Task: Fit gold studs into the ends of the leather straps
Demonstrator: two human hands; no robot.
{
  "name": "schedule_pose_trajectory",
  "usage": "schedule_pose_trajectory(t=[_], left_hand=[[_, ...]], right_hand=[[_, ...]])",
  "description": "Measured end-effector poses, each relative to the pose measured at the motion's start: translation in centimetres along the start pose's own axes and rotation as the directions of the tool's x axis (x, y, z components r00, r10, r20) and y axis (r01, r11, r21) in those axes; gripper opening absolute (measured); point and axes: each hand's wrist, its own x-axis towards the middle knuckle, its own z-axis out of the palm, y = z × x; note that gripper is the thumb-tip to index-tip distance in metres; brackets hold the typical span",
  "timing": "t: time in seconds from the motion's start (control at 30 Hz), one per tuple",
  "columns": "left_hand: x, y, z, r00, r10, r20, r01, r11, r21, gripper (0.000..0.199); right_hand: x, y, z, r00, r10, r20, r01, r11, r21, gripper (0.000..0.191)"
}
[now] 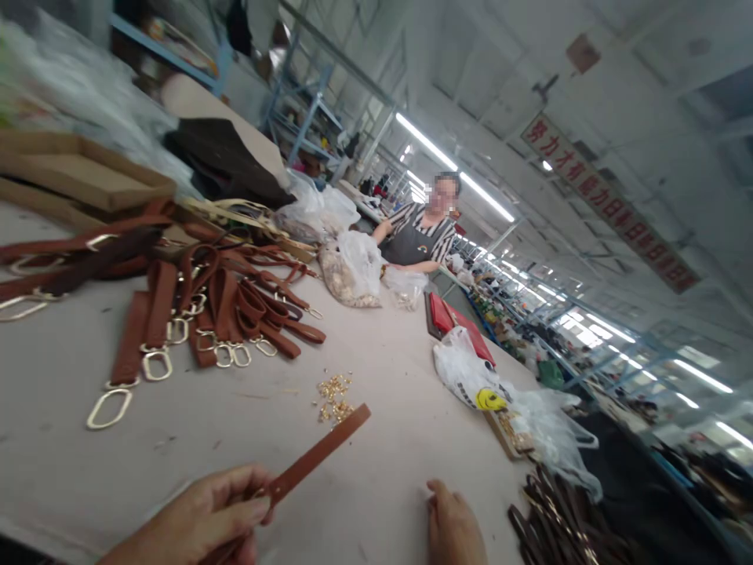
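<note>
My left hand (205, 514) is closed on a brown leather strap (323, 455), pinched between thumb and fingers. The strap's free end points up and to the right, over the table. Just beyond that end lies a small loose pile of gold-coloured metal fittings (334, 396). My right hand (454, 524) is low over the table to the right, apart from the strap. Its fingers are loosely bent and partly hidden, with nothing visible in them. At the left, several brown leather straps with gold oval rings (158, 366) lie heaped.
Cardboard trays (88, 169) stand at the far left. Plastic bags of parts (350, 271) sit at the table's back, near a person in an apron (412, 235). To the right are a red item (467, 326), a smiley-printed bag (464, 369) and dark straps (553, 518).
</note>
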Motion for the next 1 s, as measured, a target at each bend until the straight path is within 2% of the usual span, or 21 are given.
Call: schedule_pose_trajectory(t=[0.1,0.17,0.23,0.3,0.37,0.4,0.47,0.53,0.6,0.67,0.87,0.93,1.0], left_hand=[[-0.5,1.0,0.1,0.999,0.039,-0.005,-0.039,0.999,-0.005,0.043],[-1.0,1.6,0.2,0.996,0.085,-0.030,-0.084,0.996,0.037,0.041],[-1.4,2.0,0.4,0.987,0.147,-0.060,-0.142,0.987,0.073,0.036],[-1.7,2.2,0.6,0.979,0.188,-0.079,-0.180,0.979,0.096,0.033],[-1.9,2.3,0.8,0.976,0.200,-0.089,-0.189,0.974,0.121,0.032],[-2.0,2.3,1.0,0.974,0.206,-0.094,-0.192,0.972,0.136,0.031],[-2.3,2.5,1.2,0.968,0.232,-0.097,-0.214,0.962,0.167,0.028],[-2.8,2.6,1.3,0.956,0.278,-0.096,-0.255,0.946,0.197,0.024],[-3.2,2.7,1.4,0.942,0.325,-0.088,-0.296,0.924,0.243,0.021],[-3.5,2.7,1.2,0.927,0.368,-0.077,-0.329,0.893,0.308,0.019],[-4.0,2.8,0.7,0.832,0.555,-0.012,-0.457,0.698,0.551,0.019],[-4.1,2.8,0.8,0.822,0.569,0.005,-0.468,0.672,0.574,0.020],[-4.1,2.8,0.9,0.815,0.580,0.007,-0.474,0.659,0.584,0.020]], right_hand=[[0.6,-0.1,0.5,0.998,0.063,-0.021,-0.058,0.981,0.184,0.027],[0.5,-2.0,0.0,0.987,0.158,0.009,-0.147,0.894,0.423,0.020],[0.1,-5.6,-0.9,0.969,0.234,0.076,-0.224,0.715,0.662,0.023],[-0.5,-10.2,-2.0,0.960,0.251,0.126,-0.242,0.517,0.821,0.031],[-1.2,-15.0,-2.9,0.974,0.187,0.132,-0.198,0.403,0.894,0.029],[-1.5,-17.1,-3.3,0.983,0.142,0.113,-0.160,0.383,0.910,0.026],[-1.9,-20.5,-3.9,0.998,0.061,0.021,-0.044,0.397,0.917,0.017],[-1.9,-22.7,-4.3,0.992,-0.011,-0.122,0.114,0.459,0.881,0.010],[-1.6,-23.9,-4.6,0.966,-0.077,-0.248,0.250,0.527,0.812,0.008],[-1.4,-24.4,-4.9,0.939,-0.127,-0.321,0.333,0.576,0.747,0.009],[-1.7,-24.9,-5.3,0.881,-0.182,-0.436,0.442,0.646,0.622,0.011],[-1.9,-25.0,-5.3,0.884,-0.154,-0.442,0.425,0.658,0.621,0.010],[-2.1,-25.1,-5.2,0.908,-0.104,-0.406,0.369,0.658,0.656,0.007]])
